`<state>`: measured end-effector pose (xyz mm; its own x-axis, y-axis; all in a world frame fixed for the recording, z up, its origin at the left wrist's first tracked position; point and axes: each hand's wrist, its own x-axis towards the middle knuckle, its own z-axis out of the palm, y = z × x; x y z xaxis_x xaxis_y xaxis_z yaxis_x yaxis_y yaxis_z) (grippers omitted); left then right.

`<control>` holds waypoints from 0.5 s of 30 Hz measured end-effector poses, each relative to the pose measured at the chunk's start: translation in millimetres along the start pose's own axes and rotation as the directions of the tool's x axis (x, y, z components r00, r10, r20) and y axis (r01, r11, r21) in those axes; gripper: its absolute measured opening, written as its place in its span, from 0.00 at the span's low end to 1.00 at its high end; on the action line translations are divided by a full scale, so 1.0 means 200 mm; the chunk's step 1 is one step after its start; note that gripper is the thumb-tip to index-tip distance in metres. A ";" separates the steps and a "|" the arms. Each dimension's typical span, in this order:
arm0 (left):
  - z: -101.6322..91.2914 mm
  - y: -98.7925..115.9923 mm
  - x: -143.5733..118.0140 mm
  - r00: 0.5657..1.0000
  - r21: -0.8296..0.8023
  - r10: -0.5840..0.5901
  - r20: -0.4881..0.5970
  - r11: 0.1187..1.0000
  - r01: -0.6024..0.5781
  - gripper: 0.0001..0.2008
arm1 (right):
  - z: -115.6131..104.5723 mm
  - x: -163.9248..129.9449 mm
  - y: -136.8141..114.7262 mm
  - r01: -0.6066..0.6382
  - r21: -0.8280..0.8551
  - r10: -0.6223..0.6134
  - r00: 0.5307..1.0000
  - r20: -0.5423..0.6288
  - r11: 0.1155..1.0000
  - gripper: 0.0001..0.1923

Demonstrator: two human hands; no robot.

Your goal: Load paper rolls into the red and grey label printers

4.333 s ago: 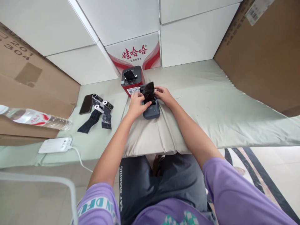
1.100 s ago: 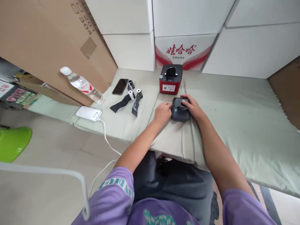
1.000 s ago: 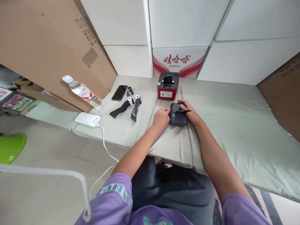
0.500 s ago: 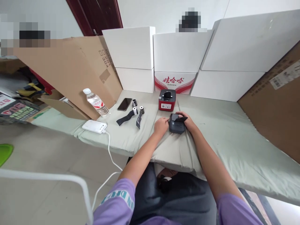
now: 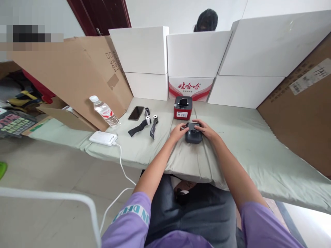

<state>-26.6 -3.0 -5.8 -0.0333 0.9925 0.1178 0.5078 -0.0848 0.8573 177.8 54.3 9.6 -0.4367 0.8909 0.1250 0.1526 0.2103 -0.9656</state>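
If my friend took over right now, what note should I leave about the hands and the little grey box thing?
Left hand: fingers on the top left edge of the dark grey printer.
Right hand: fingers on its top right edge.
The printer lies on the folded pad, in front of the red printer.
Done: its lid looks shut, though small in view.
Left: three small rolls, two with black strips trailing, lie untouched beside the phone.

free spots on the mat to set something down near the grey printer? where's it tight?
Bare mat right of the right hand, out to the brown carton. Crowded on the left: paper rolls, phone, power strip, water bottle. Tight between grey printer and red printer.
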 end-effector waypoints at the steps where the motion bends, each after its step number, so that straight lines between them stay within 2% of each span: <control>1: 0.00 0.00 -0.01 1.000 0.015 0.007 -0.013 1.000 -0.006 0.20 | 0.01 -0.01 0.01 0.017 -0.013 -0.018 0.999 -0.046 1.000 0.30; 3: 0.01 0.00 -0.02 0.998 0.045 0.032 -0.048 0.999 -0.030 0.19 | 0.04 -0.03 0.04 0.052 -0.034 -0.058 0.974 -0.220 0.998 0.27; 5: 0.01 0.00 -0.03 0.996 0.051 0.046 -0.071 0.998 -0.043 0.18 | 0.06 -0.08 0.07 0.036 -0.011 -0.037 0.896 -0.442 0.999 0.25; 7: 0.01 -0.01 -0.03 0.996 0.038 0.038 -0.081 0.999 -0.035 0.16 | 0.08 -0.15 0.11 -0.034 0.037 0.049 0.823 -0.566 0.999 0.25; 8: 0.01 -0.01 -0.03 0.996 0.030 0.027 -0.084 0.999 -0.024 0.15 | 0.09 -0.19 0.12 -0.076 0.049 0.091 0.812 -0.576 0.996 0.27; 9: 0.01 -0.01 -0.03 0.996 0.025 0.014 -0.086 1.000 -0.012 0.15 | 0.11 -0.24 0.13 -0.113 0.040 0.116 0.827 -0.550 0.993 0.29; 12: 0.01 -0.02 -0.02 0.996 0.026 0.000 -0.093 1.000 0.002 0.16 | 0.21 -0.35 0.11 -0.159 -0.087 0.106 0.896 -0.432 0.983 0.42; 13: 0.01 -0.02 -0.02 0.995 0.031 0.004 -0.097 1.000 -0.002 0.17 | 0.26 -0.37 0.10 -0.170 -0.147 0.091 0.898 -0.431 0.974 0.49; 15: 0.00 -0.02 -0.02 0.995 0.032 0.011 -0.102 0.999 -0.008 0.17 | 0.36 -0.39 0.05 -0.202 -0.228 0.070 0.873 -0.483 0.952 0.61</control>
<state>-28.0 -5.8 -10.2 -0.1157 0.9772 0.1781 0.5354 -0.0896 0.8398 149.3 -42.1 -25.9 0.0572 0.9867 0.1519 0.4361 0.1122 -0.8929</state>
